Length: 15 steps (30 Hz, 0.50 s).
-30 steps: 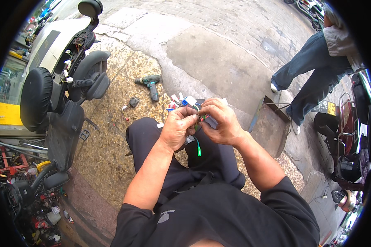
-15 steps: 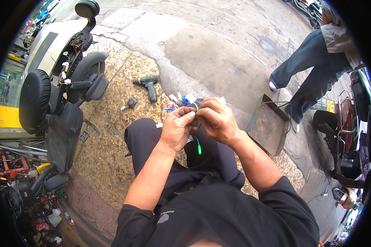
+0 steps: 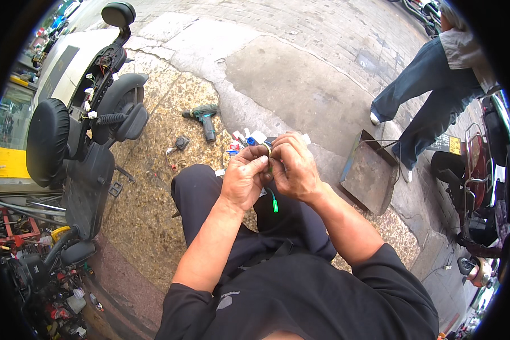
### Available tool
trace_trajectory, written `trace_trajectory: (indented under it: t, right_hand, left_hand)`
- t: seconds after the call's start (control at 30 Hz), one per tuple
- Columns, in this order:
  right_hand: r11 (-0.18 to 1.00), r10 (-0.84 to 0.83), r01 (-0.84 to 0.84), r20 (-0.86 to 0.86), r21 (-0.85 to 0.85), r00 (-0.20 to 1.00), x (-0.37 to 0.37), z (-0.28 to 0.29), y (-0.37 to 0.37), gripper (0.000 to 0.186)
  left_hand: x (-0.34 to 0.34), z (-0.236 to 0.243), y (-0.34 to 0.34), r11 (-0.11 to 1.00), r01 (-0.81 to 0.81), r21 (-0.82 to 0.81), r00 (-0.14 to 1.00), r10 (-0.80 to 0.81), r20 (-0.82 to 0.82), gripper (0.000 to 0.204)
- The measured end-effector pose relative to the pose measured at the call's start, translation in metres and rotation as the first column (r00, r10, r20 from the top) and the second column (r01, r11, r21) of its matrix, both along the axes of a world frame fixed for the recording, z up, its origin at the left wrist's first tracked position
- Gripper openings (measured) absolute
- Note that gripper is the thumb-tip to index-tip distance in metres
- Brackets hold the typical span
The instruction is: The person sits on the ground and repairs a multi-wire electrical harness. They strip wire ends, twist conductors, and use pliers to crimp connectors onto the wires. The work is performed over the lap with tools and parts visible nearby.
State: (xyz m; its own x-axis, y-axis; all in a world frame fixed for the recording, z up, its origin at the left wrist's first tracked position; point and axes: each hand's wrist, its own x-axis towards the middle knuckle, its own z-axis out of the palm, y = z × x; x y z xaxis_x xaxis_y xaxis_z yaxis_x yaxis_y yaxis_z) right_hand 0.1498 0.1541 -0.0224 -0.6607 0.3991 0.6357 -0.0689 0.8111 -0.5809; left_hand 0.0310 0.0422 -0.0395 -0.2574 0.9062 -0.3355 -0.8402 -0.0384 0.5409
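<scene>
The wiring harness (image 3: 250,140) lies between the two hands, above the seated person's lap, with its middle hidden by fingers. The left hand (image 3: 245,173) is closed to a pinch, thumb against curled fingers, on the thin wires. The right hand (image 3: 294,167) meets it fingertip to fingertip, also nearly closed; from where I stand, I cannot tell which strand each one grips.

Status: the wires are gathered and under the fingers. A white connector (image 3: 258,136), just beyond the left fingertips, and a green connector (image 3: 275,205), nearer the body than both hands, show no mating part, so they appear unconnected. Whether any joint between the fingertips is complete cannot be determined; handling of the strands appears unfinished.

Orientation: the harness's long axis runs roughly away from the body. Its connector cluster points outward and slightly left of the hands; the green connector hangs toward the body on a single wire, long axis nearly in line.

A cordless drill (image 3: 204,118) lies on the ground, beyond and left of the left hand.
</scene>
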Motion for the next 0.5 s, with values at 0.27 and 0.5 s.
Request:
trace_trajectory:
  t: [0.27,0.5]
  right_hand:
    - [0.992,-0.054,0.056,0.023,-0.114,0.998,0.008,0.008,-0.005,0.021]
    - [0.979,-0.120,0.142,0.151,-0.143,0.981,0.012,0.008,-0.002,0.020]
  left_hand:
    - [-0.002,0.003,0.001,0.999,-0.040,0.016,0.999,0.040,-0.005,0.013]
    - [-0.005,0.002,-0.001,1.000,0.005,0.014,1.000,-0.005,-0.021,0.012]
